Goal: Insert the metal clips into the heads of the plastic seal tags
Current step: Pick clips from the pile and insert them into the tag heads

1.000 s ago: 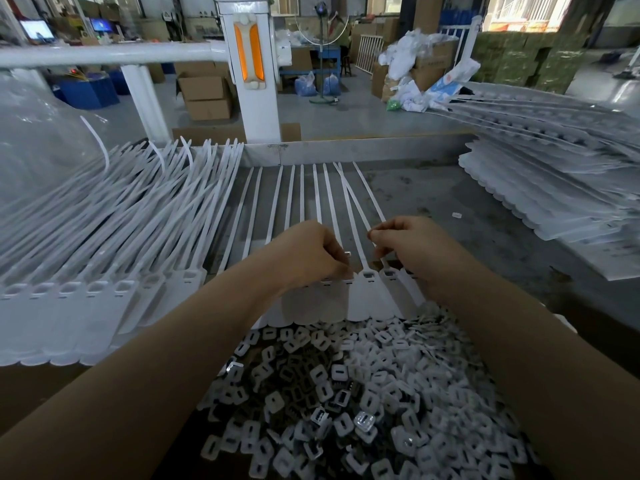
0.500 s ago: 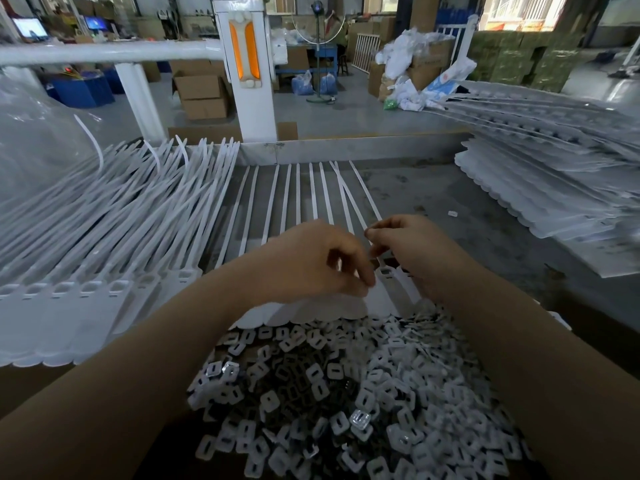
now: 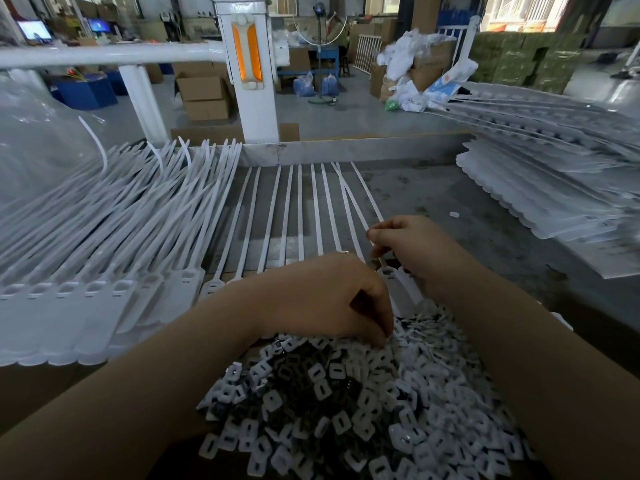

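1. The left hand hides the tag heads under it; whether its curled fingers hold a clip cannot be told.
2. It reaches down into the far edge of the clip pile.
3. The right hand, beyond the pile, pinches a seal tag strap, thumb and finger together.

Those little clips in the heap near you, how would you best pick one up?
Probably from above, pinching one loose clip by its two outer edges. The clips lie flat and jumbled in a heap, each a small square with a slot, so the edges are what is exposed. The left hand reaches down at the heap's far edge.
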Motion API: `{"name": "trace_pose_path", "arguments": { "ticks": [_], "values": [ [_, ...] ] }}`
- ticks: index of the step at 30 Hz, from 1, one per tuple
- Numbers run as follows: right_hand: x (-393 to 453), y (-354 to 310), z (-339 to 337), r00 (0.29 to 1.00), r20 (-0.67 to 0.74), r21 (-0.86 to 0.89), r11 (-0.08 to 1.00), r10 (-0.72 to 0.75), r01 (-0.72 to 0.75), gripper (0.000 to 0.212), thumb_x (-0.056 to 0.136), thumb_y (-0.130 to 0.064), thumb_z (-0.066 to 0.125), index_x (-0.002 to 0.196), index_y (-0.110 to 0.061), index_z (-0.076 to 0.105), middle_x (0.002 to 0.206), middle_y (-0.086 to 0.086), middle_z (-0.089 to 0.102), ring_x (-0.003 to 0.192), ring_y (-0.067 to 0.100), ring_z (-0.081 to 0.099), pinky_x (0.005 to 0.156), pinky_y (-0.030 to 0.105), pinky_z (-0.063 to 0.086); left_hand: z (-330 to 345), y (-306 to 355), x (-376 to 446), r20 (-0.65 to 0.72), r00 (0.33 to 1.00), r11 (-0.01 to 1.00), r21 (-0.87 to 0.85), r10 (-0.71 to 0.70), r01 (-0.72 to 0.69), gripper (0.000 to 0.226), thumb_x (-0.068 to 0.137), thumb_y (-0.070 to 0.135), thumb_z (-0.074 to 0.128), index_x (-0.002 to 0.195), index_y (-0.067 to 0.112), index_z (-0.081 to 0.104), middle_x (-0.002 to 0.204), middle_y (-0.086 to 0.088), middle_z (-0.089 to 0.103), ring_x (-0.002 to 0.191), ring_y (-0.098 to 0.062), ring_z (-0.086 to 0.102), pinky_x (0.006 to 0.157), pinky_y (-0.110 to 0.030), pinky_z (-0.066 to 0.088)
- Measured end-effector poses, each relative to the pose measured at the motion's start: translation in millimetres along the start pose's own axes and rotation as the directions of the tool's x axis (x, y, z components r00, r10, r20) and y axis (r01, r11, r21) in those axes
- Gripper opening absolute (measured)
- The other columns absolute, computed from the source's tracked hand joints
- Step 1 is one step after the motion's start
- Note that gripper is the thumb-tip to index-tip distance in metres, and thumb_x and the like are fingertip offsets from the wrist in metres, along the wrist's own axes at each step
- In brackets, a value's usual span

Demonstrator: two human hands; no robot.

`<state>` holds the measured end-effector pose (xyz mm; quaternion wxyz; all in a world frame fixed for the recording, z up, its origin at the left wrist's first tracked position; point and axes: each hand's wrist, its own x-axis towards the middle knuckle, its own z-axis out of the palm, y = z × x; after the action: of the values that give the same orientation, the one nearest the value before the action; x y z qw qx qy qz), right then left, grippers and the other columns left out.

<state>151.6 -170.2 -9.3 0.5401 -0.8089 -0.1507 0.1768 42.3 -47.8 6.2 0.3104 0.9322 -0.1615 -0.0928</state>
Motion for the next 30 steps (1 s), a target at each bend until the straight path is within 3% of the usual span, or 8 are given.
{"name": "trace_pose_path", "arguments": {
  "ticks": [3, 6, 11, 14, 17, 20, 24, 30],
  "values": [
    [0, 1, 0, 1.0, -0.006, 0.002, 1.0, 0.001, -0.001, 0.019, 0.096, -0.017, 0.057, 0.109, -0.005, 0.063, 0.079, 0.006, 0.064, 0.058, 0.008, 0.052, 0.034, 0.009, 0.033, 1, -1, 0, -0.001, 1.0, 1.0, -0.001, -0.002, 0.002, 0.006, 0.087, 0.027, 0.073, 0.092, 0.026, 0.076, 0.086, 0.021, 0.069, 0.08, 0.011, 0.063, 0.071, -0.003, 0.043],
    [2, 2, 0, 1.0, 0.001, 0.007, 1.0, 0.016, -0.016, 0.019, 0.096, -0.018, 0.057, 0.109, -0.006, 0.063, 0.079, 0.006, 0.065, 0.06, 0.009, 0.053, 0.034, 0.009, 0.034, -2, -3, 2, -0.069, 0.997, 0.997, -0.058, -0.046, 0.042, 0.005, 0.09, 0.027, 0.069, 0.09, 0.027, 0.074, 0.08, 0.018, 0.071, 0.072, 0.004, 0.066, 0.064, -0.012, 0.051],
    [4, 4, 0, 1.0, 0.002, -0.012, 1.0, 0.02, -0.02, 0.016, 0.096, -0.022, 0.058, 0.106, -0.011, 0.063, 0.081, 0.005, 0.066, 0.062, 0.01, 0.056, 0.037, 0.011, 0.036, -10, -15, 5, -0.219, 0.927, 0.876, -0.446, -0.303, 0.181, 0.006, 0.091, 0.019, 0.068, 0.091, 0.018, 0.073, 0.082, 0.005, 0.076, 0.068, -0.003, 0.068, 0.06, -0.012, 0.05],
    [5, 5, 1, 1.0, 0.0, -0.006, 1.0, 0.015, -0.015, 0.016, 0.095, -0.021, 0.058, 0.106, -0.01, 0.063, 0.084, 0.007, 0.068, 0.065, 0.012, 0.059, 0.047, 0.017, 0.039, -12, -22, 6, -0.263, 0.883, 0.819, -0.538, -0.388, 0.2, 0.008, 0.092, 0.016, 0.066, 0.089, 0.019, 0.073, 0.079, 0.004, 0.076, 0.066, -0.003, 0.067, 0.06, -0.012, 0.052],
    [6, 5, 1, 1.0, -0.002, -0.009, 1.0, 0.015, -0.015, 0.016, 0.095, -0.021, 0.058, 0.105, -0.01, 0.063, 0.084, 0.007, 0.069, 0.065, 0.012, 0.058, 0.05, 0.019, 0.038, -10, -26, 10, -0.333, 0.851, 0.854, -0.47, -0.405, 0.223, 0.01, 0.092, 0.016, 0.066, 0.088, 0.021, 0.073, 0.074, 0.008, 0.075, 0.064, 0.0, 0.067, 0.059, -0.013, 0.051],
    [5, 5, 1, 1.0, -0.006, -0.031, 0.999, 0.011, -0.011, 0.015, 0.095, -0.021, 0.057, 0.106, -0.012, 0.063, 0.08, 0.004, 0.067, 0.063, 0.009, 0.056, 0.04, 0.013, 0.036, -7, -27, 17, -0.415, 0.829, 0.91, -0.336, -0.374, 0.243, 0.016, 0.091, 0.019, 0.068, 0.081, 0.031, 0.071, 0.071, 0.013, 0.073, 0.064, 0.004, 0.067, 0.06, -0.014, 0.052],
    [4, 4, 1, 1.0, -0.01, -0.006, 1.0, 0.021, -0.021, 0.017, 0.095, -0.019, 0.057, 0.107, -0.009, 0.063, 0.078, 0.005, 0.066, 0.063, 0.01, 0.056, 0.035, 0.01, 0.034, -4, -23, 24, -0.414, 0.866, 0.958, -0.063, -0.28, 0.279, 0.015, 0.094, 0.022, 0.063, 0.094, 0.03, 0.075, 0.081, 0.017, 0.069, 0.073, 0.004, 0.064, 0.061, -0.005, 0.046],
    [5, 1, 1, 1.0, 0.0, -0.029, 0.999, 0.03, -0.03, 0.017, 0.096, -0.021, 0.057, 0.108, -0.011, 0.062, 0.077, 0.002, 0.065, 0.064, 0.01, 0.055, 0.04, 0.014, 0.036, -2, -25, 31, -0.417, 0.877, 0.947, 0.099, -0.238, 0.305, 0.016, 0.096, 0.022, 0.06, 0.099, 0.025, 0.076, 0.069, 0.022, 0.055, 0.066, 0.003, 0.055, 0.062, -0.013, 0.043]
  ]
}}
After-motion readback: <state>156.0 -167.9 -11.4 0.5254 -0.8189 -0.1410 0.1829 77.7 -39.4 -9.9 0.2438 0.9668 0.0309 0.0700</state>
